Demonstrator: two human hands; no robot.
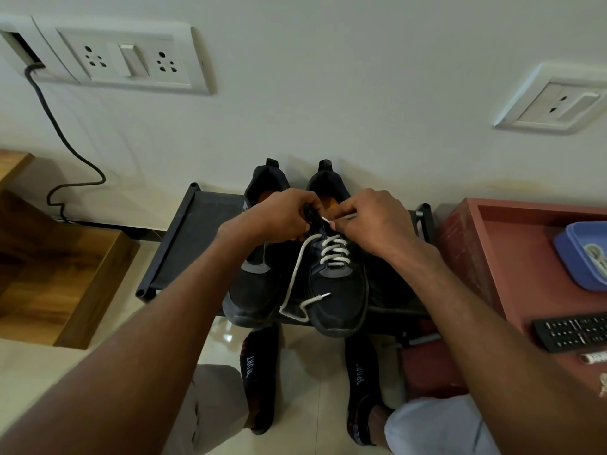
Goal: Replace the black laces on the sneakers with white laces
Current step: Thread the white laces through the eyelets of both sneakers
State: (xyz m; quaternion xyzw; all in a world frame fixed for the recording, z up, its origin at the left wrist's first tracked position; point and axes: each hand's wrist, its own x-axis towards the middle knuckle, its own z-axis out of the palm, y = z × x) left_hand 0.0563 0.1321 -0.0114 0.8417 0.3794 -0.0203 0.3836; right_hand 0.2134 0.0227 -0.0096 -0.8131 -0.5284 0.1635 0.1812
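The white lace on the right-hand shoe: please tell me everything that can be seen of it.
The white lace looks like a woven cotton cord with pale, hard tips. It crosses in several rows over the tongue of the right-hand shoe. One long end runs loose from the upper rows down to the left, bends at the toe and finishes with its tip lying on the toe. The other tip is pinched by the right hand near the top eyelets. The left hand grips the shoe's upper edge beside it.

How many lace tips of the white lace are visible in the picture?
2. One lace tip is pinched by the right hand near the top eyelets of the right sneaker. The other lace tip lies loose on that sneaker's toe.
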